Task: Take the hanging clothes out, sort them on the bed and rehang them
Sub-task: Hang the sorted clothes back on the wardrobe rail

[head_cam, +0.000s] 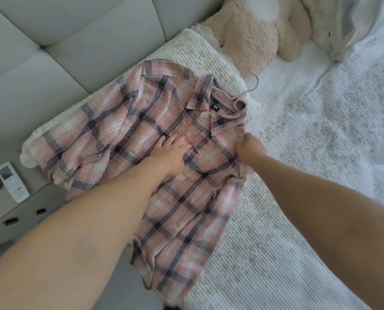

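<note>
A pink and navy plaid shirt (123,126) lies spread front-up on the bed (287,198), collar toward the far side. A thin hanger's hook (250,87) sticks out of the collar. My left hand (172,151) rests flat on the shirt's button placket, fingers straight. My right hand (249,148) grips the shirt at its right shoulder, fingers curled into the cloth and hidden from view.
A large beige plush bear (253,32) lies at the head of the bed. A grey padded headboard (52,52) runs along the left. A white remote control (12,181) sits on a nightstand (18,215) at the lower left.
</note>
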